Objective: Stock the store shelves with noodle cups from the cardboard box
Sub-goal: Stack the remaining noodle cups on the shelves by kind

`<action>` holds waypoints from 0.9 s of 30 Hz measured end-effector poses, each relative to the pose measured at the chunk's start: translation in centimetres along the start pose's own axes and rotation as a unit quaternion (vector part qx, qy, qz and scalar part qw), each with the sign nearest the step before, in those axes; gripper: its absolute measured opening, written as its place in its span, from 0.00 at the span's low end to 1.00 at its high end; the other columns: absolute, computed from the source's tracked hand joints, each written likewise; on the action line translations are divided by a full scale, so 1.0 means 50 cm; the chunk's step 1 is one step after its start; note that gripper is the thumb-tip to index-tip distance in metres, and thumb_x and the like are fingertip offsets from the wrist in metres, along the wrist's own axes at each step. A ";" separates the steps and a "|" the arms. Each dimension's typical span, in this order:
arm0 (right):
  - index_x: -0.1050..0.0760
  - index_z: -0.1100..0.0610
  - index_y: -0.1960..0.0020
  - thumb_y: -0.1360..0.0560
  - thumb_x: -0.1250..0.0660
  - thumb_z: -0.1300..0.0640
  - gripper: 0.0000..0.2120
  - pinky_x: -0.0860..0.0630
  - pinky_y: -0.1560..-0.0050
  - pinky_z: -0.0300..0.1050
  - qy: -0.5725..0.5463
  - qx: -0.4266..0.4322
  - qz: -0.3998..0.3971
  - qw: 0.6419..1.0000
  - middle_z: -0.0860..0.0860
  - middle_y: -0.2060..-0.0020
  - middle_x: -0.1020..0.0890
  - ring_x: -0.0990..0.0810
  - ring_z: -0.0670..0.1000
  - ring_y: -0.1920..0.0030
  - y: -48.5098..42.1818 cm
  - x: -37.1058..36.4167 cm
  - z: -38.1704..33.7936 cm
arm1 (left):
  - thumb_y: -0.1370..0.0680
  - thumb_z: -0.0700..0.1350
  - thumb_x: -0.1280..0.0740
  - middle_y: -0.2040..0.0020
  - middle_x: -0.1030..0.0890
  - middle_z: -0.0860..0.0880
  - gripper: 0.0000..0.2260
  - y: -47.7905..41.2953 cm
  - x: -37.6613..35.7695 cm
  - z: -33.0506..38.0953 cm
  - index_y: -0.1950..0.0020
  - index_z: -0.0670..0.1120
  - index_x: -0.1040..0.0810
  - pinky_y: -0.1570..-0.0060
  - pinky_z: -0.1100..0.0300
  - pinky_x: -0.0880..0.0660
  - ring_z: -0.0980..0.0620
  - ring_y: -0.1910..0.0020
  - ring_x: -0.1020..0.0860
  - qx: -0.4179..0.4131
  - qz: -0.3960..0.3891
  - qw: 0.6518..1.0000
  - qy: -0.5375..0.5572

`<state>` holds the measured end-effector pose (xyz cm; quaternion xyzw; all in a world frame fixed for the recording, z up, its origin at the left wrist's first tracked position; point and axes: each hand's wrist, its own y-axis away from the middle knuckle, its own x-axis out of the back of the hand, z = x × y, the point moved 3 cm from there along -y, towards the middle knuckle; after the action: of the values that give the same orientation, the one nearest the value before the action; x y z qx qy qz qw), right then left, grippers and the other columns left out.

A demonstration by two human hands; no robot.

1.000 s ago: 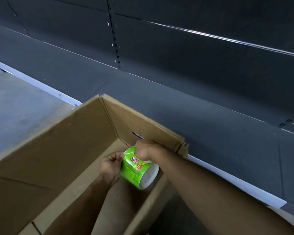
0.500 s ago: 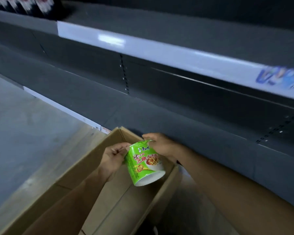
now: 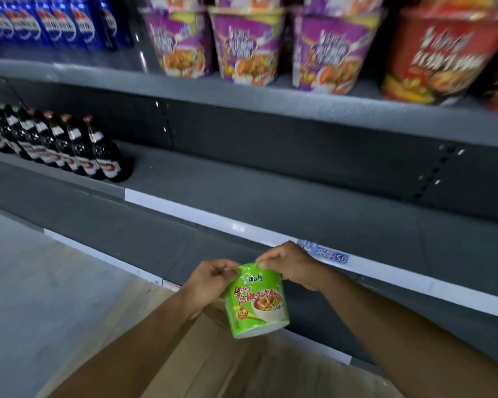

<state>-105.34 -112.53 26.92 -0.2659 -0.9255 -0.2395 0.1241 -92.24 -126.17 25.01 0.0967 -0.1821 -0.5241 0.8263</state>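
Green cup [image 3: 256, 301] upright, held in the air above the box [image 3: 242, 366], in front of the middle shelf [image 3: 299, 202]. Left hand [image 3: 210, 282] pinches the rim at left; right hand [image 3: 291, 264] pinches the rim at right. Purple cups [image 3: 247, 44] on the shelf above.

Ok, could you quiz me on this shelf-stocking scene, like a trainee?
1. True or false: only one hand holds the green noodle cup.
2. What fills the top shelf straight ahead? A: purple noodle cups; B: bread; C: soap.
3. Fill in: the dark bottles stand at the ____ end of the middle shelf.
Key: 1 false, the left hand and right hand both pinch its top rim; 2 A; 3 left.
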 end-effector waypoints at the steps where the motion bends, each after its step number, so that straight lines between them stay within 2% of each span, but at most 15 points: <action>1: 0.17 0.55 0.50 0.26 0.31 0.59 0.06 0.22 0.56 0.38 0.003 0.008 0.009 1.000 0.51 0.57 0.16 0.19 0.45 0.57 0.030 0.023 -0.024 | 0.22 0.42 0.33 0.61 0.16 0.49 0.05 0.019 -0.013 0.044 0.51 0.46 0.17 0.66 0.62 0.24 0.53 0.64 0.19 -0.008 -0.016 1.000 -0.012; 4: 0.16 0.53 0.54 0.27 0.29 0.57 0.04 0.20 0.48 0.46 0.017 0.026 0.045 0.998 0.50 0.57 0.15 0.17 0.48 0.54 0.106 0.088 -0.083 | 0.23 0.46 0.31 0.60 0.15 0.50 0.05 0.068 -0.048 0.161 0.51 0.49 0.16 0.63 0.62 0.23 0.53 0.61 0.17 -0.044 -0.044 0.997 -0.045; 6: 0.16 0.53 0.53 0.27 0.29 0.56 0.05 0.21 0.46 0.48 0.011 0.036 0.063 0.997 0.51 0.56 0.15 0.17 0.50 0.53 0.150 0.127 -0.115 | 0.24 0.44 0.31 0.62 0.15 0.51 0.04 0.092 -0.066 0.225 0.53 0.49 0.16 0.64 0.65 0.24 0.55 0.63 0.18 -0.068 -0.045 0.995 -0.048; 11: 0.17 0.58 0.51 0.27 0.29 0.59 0.06 0.21 0.47 0.44 -0.022 0.045 0.105 0.993 0.52 0.56 0.15 0.18 0.47 0.55 0.257 0.204 -0.173 | 0.23 0.44 0.32 0.60 0.15 0.49 0.05 0.134 -0.107 0.348 0.55 0.50 0.15 0.57 0.59 0.21 0.52 0.60 0.16 -0.095 -0.085 0.989 -0.078; 15: 0.18 0.61 0.49 0.27 0.29 0.60 0.08 0.21 0.45 0.47 -0.037 0.050 0.146 0.987 0.55 0.53 0.16 0.18 0.50 0.54 0.326 0.255 -0.206 | 0.23 0.43 0.32 0.60 0.15 0.49 0.07 0.162 -0.140 0.427 0.57 0.51 0.15 0.60 0.59 0.21 0.52 0.61 0.17 -0.124 -0.111 0.982 -0.087; 18: 0.18 0.58 0.46 0.26 0.29 0.59 0.09 0.22 0.43 0.46 -0.026 0.049 0.178 0.982 0.53 0.50 0.16 0.18 0.49 0.49 0.380 0.288 -0.231 | 0.23 0.42 0.32 0.60 0.15 0.49 0.07 0.179 -0.165 0.477 0.57 0.51 0.15 0.59 0.57 0.21 0.52 0.60 0.17 -0.161 -0.123 0.975 -0.090; 22: 0.17 0.55 0.48 0.27 0.29 0.59 0.08 0.22 0.43 0.46 -0.017 0.049 0.204 0.978 0.51 0.51 0.15 0.17 0.48 0.49 0.460 0.324 -0.252 | 0.23 0.42 0.31 0.57 0.15 0.49 0.05 0.204 -0.206 0.534 0.53 0.47 0.15 0.52 0.52 0.19 0.49 0.57 0.16 -0.209 -0.149 0.961 -0.105; 27: 0.17 0.55 0.47 0.28 0.27 0.57 0.10 0.21 0.45 0.44 0.026 0.048 0.231 0.972 0.50 0.52 0.15 0.17 0.47 0.51 0.563 0.363 -0.285 | 0.25 0.42 0.30 0.57 0.15 0.52 0.05 0.247 -0.265 0.610 0.55 0.51 0.15 0.51 0.54 0.20 0.53 0.57 0.17 -0.281 -0.162 0.936 -0.139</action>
<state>-103.38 -90.98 56.18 -0.4598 -0.8460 -0.1669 0.2123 -99.34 -107.97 54.62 -0.1856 -0.1225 -0.6886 0.6902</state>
